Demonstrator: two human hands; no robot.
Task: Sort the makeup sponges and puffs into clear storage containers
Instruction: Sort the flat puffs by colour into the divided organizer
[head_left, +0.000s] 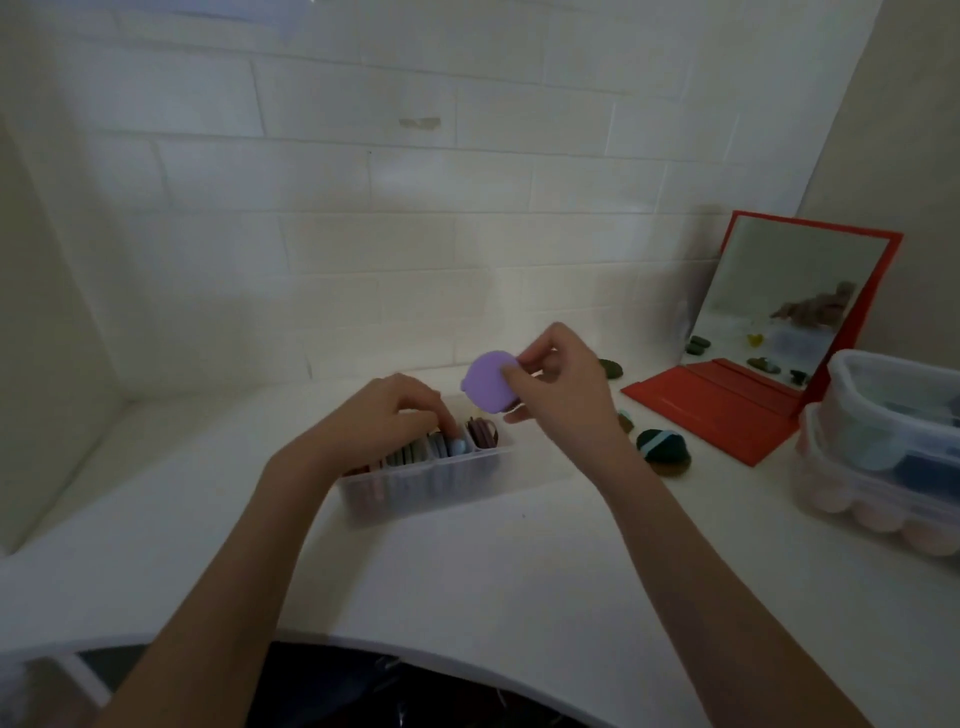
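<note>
Right hand (558, 382) pinching purple puff (488, 382), above clear container (426, 480)

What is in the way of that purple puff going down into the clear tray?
The left hand: its fingers reach into the clear tray among the upright puffs, just below the purple puff that the right hand pinches. Nothing else visible.

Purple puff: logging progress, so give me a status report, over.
Right hand pinches purple puff above the divided container. Left hand fingers in the puff row. Dark puff loose on the table. Nothing blocking.
</note>
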